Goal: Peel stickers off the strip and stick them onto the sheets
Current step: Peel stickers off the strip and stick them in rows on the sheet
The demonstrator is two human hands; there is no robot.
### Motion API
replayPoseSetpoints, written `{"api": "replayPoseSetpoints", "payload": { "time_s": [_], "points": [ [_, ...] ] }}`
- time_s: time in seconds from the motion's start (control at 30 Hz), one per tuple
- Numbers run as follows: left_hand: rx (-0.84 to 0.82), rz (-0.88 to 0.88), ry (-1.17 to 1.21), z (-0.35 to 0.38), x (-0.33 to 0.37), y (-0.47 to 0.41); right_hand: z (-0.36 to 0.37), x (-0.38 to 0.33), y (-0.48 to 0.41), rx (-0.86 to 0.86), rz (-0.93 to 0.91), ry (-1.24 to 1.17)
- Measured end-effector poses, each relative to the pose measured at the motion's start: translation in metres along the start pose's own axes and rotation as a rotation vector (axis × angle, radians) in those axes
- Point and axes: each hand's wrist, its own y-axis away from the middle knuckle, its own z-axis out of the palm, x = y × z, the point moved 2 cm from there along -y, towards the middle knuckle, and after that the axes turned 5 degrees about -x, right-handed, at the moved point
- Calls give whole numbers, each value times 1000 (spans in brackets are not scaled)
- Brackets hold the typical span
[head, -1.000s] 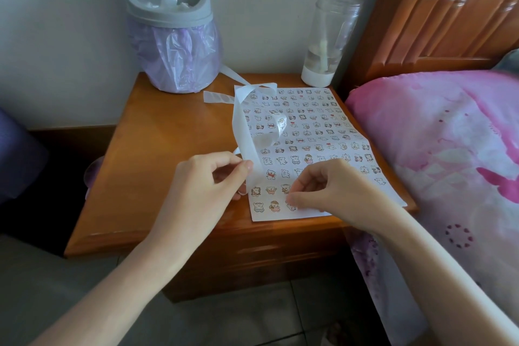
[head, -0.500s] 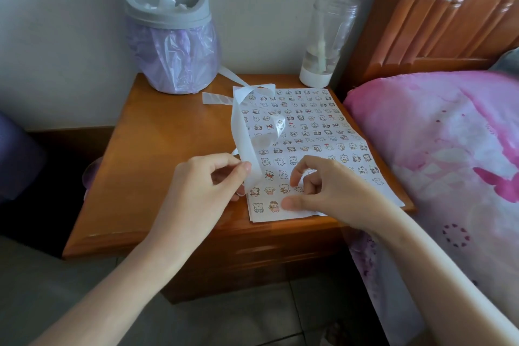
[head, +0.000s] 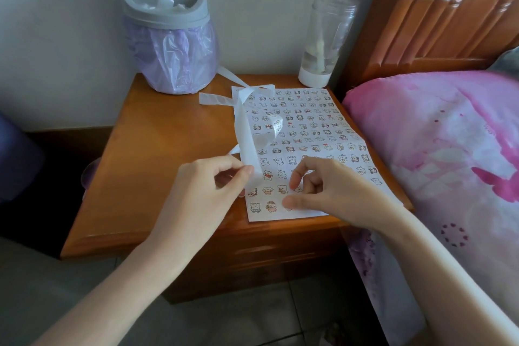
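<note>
A white sheet [head: 306, 126] covered with several rows of small cartoon stickers lies on the wooden nightstand [head: 157, 154]. A long translucent backing strip [head: 245, 132] curls up over the sheet's left edge, its far end trailing toward the bin. My left hand [head: 207, 188] pinches the strip's near end between thumb and forefinger. My right hand [head: 331, 191] rests on the sheet's near part, thumb flat on the paper and forefinger curled just above a sticker [head: 297, 190]. Whether the right fingers hold a sticker is hidden.
A small grey bin with a lilac bag [head: 171, 36] stands at the back left of the nightstand. A clear bottle with a straw [head: 325, 36] stands at the back right. A bed with a pink cover [head: 449, 154] and a wooden headboard [head: 438, 8] border the right side.
My right hand's forefinger has lifted off the sheet and curled up, while the thumb stays down near the front edge. The left hand keeps its pinch on the strip in the same place.
</note>
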Motion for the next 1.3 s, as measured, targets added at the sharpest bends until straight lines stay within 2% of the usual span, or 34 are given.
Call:
{"api": "replayPoseSetpoints", "payload": {
  "time_s": [0.13,0.3,0.4,0.6,0.9,1.0,1.3],
  "points": [
    [22,22,63,-4,3,-1,-3,-2,0,27,-35,-34],
    [91,45,268,-15,9,-4,4,-26,0,334,-275,-173],
    [91,34,365,-14,11,-4,15,-36,1,354,-377,-218],
    [104,-22,502,-14,10,-6,16,-42,1,370,-448,-329],
    [53,48,396,-13,17,-1,14,-41,0,373,-425,-429],
    [31,72,315,-11,18,-1,14,-40,0,388,-422,-408],
    [21,106,296,-11,18,-2,15,-39,0,412,-425,-291]
  ]
}}
